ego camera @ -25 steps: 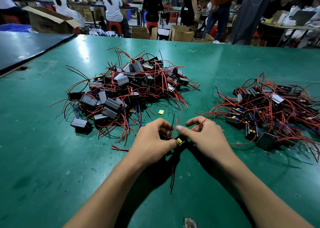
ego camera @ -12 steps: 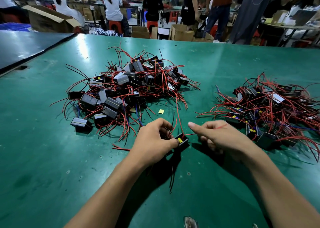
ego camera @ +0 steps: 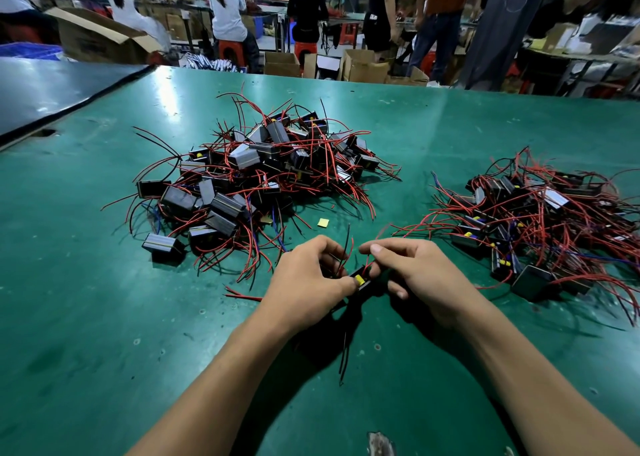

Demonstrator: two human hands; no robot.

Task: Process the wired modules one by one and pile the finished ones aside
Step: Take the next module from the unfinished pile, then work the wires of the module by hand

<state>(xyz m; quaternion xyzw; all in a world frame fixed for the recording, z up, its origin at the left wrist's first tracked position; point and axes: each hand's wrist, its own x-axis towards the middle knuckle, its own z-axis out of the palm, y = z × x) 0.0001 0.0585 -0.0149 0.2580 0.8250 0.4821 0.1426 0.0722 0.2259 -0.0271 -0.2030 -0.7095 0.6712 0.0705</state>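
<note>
Green worktop [ego camera: 104, 317], matte, scuffed, with small pits in the near half. Big pile of black wired modules [ego camera: 263, 175] sits centre, toward the far edge, red and black leads splayed out all round. One stray module [ego camera: 162, 248] lies just off that pile's near-left side. Second pile [ego camera: 547, 220] is at the right edge, well apart from the first. Small yellow scrap [ego camera: 323, 222] lies between the piles. Loose red wire offcut [ego camera: 242, 296] lies nearer the front. Chipped patch [ego camera: 381, 443] at the near edge.
</note>
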